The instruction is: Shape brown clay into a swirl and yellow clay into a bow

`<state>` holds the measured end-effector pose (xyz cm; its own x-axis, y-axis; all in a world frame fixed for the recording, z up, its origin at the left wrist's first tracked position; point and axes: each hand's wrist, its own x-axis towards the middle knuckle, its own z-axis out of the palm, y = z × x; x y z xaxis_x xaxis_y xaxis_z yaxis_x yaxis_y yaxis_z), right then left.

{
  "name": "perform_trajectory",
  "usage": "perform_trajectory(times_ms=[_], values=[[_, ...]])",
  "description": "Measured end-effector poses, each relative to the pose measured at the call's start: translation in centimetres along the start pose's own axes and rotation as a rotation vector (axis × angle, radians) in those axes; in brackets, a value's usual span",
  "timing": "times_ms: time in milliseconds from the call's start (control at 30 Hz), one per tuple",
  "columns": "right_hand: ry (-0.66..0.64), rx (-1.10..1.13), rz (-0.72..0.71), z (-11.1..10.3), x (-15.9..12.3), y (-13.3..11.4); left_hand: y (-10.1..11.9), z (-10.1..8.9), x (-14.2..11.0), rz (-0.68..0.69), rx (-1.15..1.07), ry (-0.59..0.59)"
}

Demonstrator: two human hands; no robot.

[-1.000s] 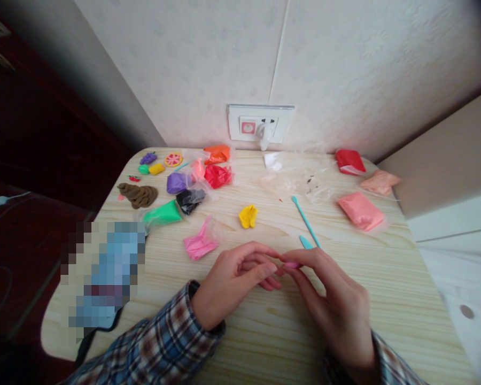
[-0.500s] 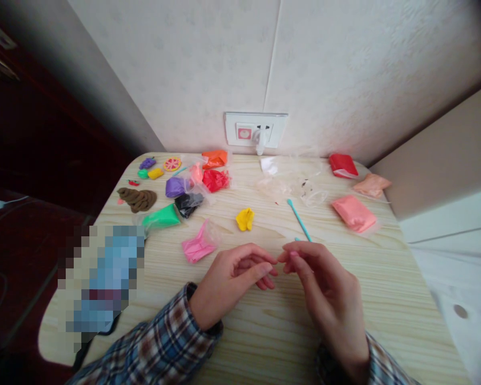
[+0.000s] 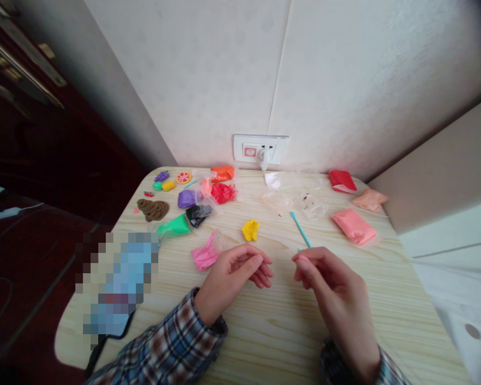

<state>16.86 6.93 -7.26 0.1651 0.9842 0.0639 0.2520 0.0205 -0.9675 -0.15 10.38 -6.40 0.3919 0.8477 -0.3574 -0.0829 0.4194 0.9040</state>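
Note:
My left hand (image 3: 237, 270) hovers over the table in the middle, palm turned inward. Its fingers are loosely curled and apart, and nothing shows in them. My right hand (image 3: 334, 297) is closed in a pinch, thumb against forefinger. Something pinkish shows at the thumb tip; whether it is a bit of clay or the nail, I cannot tell. Beyond the right fingertips lies a blue modelling stick (image 3: 300, 229), its near end hidden by the hand. A yellow piece of clay (image 3: 250, 230) lies ahead of my left hand, and a pink clay packet (image 3: 205, 253) beside it.
Green (image 3: 175, 226), black (image 3: 198, 214), purple (image 3: 188, 199) and red (image 3: 223, 193) clay packets crowd the back left. Near them sits a brown coiled clay piece (image 3: 153, 209). More packets, one salmon (image 3: 353, 226), lie right. A blurred-out device (image 3: 122, 286) occupies the left edge.
My hands have moved apart; their fingertips nearly met before. The right hand still pinches. The whole view has shifted, with the table's things appearing slightly lower and mostly further right.

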Motion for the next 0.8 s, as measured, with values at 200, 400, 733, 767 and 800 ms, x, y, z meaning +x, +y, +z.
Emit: perform_trajectory(times_ms=[200,400,733,767,800], values=[[-0.016,0.048,-0.010,0.17,0.40,-0.34,0.17,-0.20,-0.08,0.030,0.015,0.024],[-0.028,-0.054,-0.015,0.20,0.32,-0.08,0.17,-0.23,-0.11,0.042,0.015,0.004],[0.029,-0.061,-0.079,0.16,0.32,-0.02,-0.09,-0.18,-0.32,0.052,0.013,-0.019],[0.020,-0.053,-0.083,0.25,0.35,0.06,-0.09,-0.18,-0.32,0.051,0.015,-0.016],[0.008,-0.044,-0.086,0.34,0.37,0.15,-0.08,-0.16,-0.32,0.049,0.016,-0.011]])
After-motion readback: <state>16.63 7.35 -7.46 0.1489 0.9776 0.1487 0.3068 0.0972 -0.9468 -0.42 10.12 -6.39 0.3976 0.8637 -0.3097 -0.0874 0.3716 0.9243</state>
